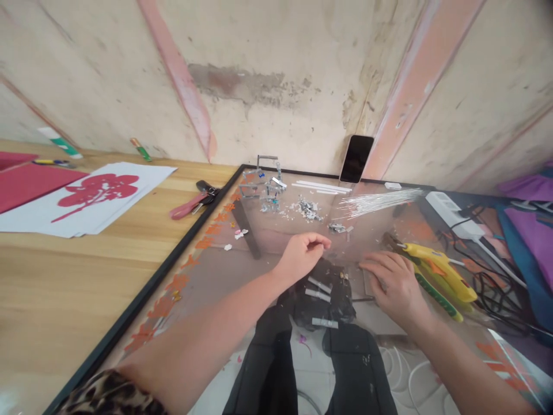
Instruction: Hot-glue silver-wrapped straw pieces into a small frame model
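Note:
My left hand (303, 255) is over the middle of the glass tabletop (242, 282), its thumb and fingers pinched together. Whatever they hold, if anything, is too small to name. Low over the glass to the right is my right hand (395, 282), with bent fingers and the thumb apart from them; nothing shows in it. Beside it lie a yellow glue gun (440, 268) and green-handled pliers (438, 295). Several silvery strips (318, 295) lie on the near side of my left hand. Beyond both hands are a heap of silvery scraps (308, 208) and a bundle of thin wires (378, 203).
A phone (356, 159) leans against the wall. White sticks (322, 187) and a spindly wire-like frame (263, 184) stand or lie at the back. A power strip (453, 216) with dark cables is at right. Keys (207, 193) and flower-printed paper (101, 196) rest on the wooden table (86, 288).

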Tool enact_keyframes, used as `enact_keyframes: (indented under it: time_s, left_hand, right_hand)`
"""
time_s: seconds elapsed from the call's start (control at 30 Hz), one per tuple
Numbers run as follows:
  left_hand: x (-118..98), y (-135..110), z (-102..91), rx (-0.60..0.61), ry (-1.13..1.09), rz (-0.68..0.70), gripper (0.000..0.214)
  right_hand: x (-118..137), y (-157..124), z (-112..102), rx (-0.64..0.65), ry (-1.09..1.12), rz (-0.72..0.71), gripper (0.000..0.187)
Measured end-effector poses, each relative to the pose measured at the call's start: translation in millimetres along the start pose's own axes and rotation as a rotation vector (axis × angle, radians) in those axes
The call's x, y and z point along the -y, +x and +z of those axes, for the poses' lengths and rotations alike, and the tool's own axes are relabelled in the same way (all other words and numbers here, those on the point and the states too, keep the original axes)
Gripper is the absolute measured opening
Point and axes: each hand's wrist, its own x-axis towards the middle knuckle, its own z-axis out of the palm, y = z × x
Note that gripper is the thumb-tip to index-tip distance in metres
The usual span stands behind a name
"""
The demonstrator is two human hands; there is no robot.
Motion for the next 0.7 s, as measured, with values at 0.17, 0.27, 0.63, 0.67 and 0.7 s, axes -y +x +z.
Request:
enact_keyframes:
  time_s: [0.17, 0.27, 0.63, 0.67, 0.7]
  left_hand:
    - [4.9, -0.1, 1.2, 0.030, 0.020, -0.001, 0.024]
    - [3.1, -1.8, 1.1, 0.045, 0.047, 0.008, 0.024]
    - [-0.2, -3.6, 1.0, 0.062, 0.112, 0.064, 0.023]
    - [0.0, -3.5, 0.9, 0.063, 0.114, 0.066, 0.023]
    - [0.1, -3.3, 0.8, 0.064, 0.117, 0.068, 0.023]
  right_hand:
    - [-2.6, -1.2, -12.4, 0.108, -0.159, -0.023, 0.033]
    - [-2.0, -2.1, -18.7, 0.168, -0.263, -0.043, 0.038]
    - [0.0, -7.7, -12.4, 0.300, -0.459, -0.096, 0.051]
    - [-0.7, -7.8, -12.8, 0.299, -0.462, -0.100, 0.050]
    - [-1.5, -7.8, -13.5, 0.300, -0.463, -0.103, 0.049]
